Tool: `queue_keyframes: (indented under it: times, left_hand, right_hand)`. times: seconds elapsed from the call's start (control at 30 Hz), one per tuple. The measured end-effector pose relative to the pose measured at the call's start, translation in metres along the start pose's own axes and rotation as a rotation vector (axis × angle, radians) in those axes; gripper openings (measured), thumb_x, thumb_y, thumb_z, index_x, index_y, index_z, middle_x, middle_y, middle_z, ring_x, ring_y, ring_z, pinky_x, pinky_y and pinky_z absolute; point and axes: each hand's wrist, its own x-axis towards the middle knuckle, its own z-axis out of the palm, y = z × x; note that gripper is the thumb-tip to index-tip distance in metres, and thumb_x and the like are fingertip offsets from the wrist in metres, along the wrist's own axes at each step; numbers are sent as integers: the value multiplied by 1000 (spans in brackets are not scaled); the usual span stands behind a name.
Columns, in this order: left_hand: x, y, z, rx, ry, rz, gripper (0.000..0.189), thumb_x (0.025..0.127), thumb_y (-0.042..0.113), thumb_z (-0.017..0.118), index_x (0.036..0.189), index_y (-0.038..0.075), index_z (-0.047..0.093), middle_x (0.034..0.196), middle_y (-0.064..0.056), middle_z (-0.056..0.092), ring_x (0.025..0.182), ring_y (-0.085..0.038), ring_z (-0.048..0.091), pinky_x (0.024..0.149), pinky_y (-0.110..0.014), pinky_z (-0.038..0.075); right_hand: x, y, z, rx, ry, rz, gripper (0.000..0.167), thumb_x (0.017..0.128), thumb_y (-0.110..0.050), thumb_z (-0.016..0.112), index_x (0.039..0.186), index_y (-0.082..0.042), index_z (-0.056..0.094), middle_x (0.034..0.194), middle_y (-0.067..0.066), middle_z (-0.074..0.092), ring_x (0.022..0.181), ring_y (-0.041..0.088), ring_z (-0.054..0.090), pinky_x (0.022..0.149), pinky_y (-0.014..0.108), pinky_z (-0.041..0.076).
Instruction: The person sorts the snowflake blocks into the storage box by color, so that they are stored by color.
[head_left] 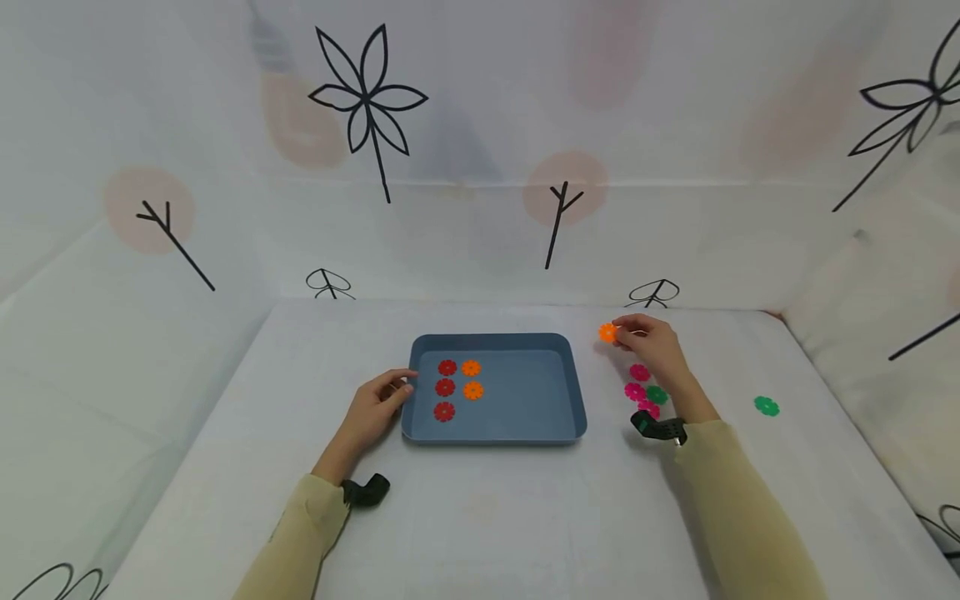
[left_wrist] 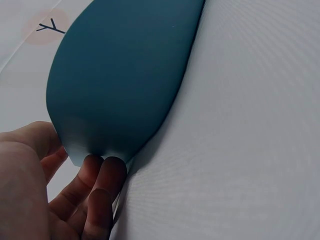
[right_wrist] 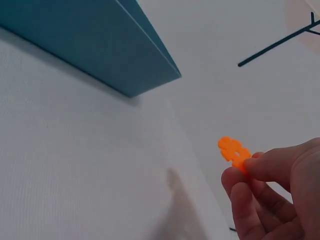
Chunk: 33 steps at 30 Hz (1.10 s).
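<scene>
A blue-grey tray (head_left: 525,408) lies on the table. Inside it, three red flower-shaped discs (head_left: 446,387) form a column at the left, with two orange flower-shaped discs (head_left: 472,390) beside them. My left hand (head_left: 377,406) holds the tray's left rim; in the left wrist view its fingertips (left_wrist: 111,172) press against the outer wall. Beyond the tray's far right corner, my right hand (head_left: 651,343) pinches an orange flower-shaped disc (right_wrist: 231,150) between thumb and fingers, above the table.
Right of the tray, under the right forearm, several pink flower-shaped discs (head_left: 635,392) lie close to a green one (head_left: 657,395). Another green disc (head_left: 767,406) lies farther right. Behind the table (head_left: 480,517) hangs a white cloth (head_left: 465,242) with plant drawings.
</scene>
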Motion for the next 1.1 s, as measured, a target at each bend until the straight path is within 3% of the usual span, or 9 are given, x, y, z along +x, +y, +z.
queue_keyframes:
  times: [0.4, 0.63, 0.77, 1.1]
  left_hand:
    - [-1, -1, 0, -3, 6, 2, 29, 100, 10, 61, 126, -2, 65, 97, -12, 63, 76, -17, 56, 67, -24, 46]
    - [0, -1, 0, -5, 3, 6, 29, 100, 12, 61, 126, 0, 66, 98, -12, 63, 76, -16, 56, 68, -25, 48]
    - [0, -3, 0, 4, 0, 10, 29, 100, 14, 61, 126, 1, 66, 98, -11, 63, 76, -15, 57, 68, -25, 48]
    - [0, -4, 0, 2, -3, 18, 30, 100, 13, 61, 126, -1, 65, 97, -12, 63, 75, -14, 56, 68, -25, 48]
  right_hand:
    - [0, -44, 48, -83, -121, -155, 25, 100, -14, 60, 121, -2, 66, 111, 18, 66, 96, 34, 66, 88, 45, 53]
    - [-9, -64, 79, -127, -190, -289, 17, 96, -9, 65, 111, -6, 72, 100, 10, 71, 89, 26, 66, 76, 36, 53]
    - [-13, -72, 95, -146, -245, -359, 16, 94, -7, 66, 109, -7, 73, 98, 6, 70, 88, 22, 65, 77, 36, 52]
    - [-14, -78, 122, -177, -433, -443, 14, 94, -7, 66, 105, -9, 74, 93, 0, 69, 81, 16, 62, 73, 34, 51]
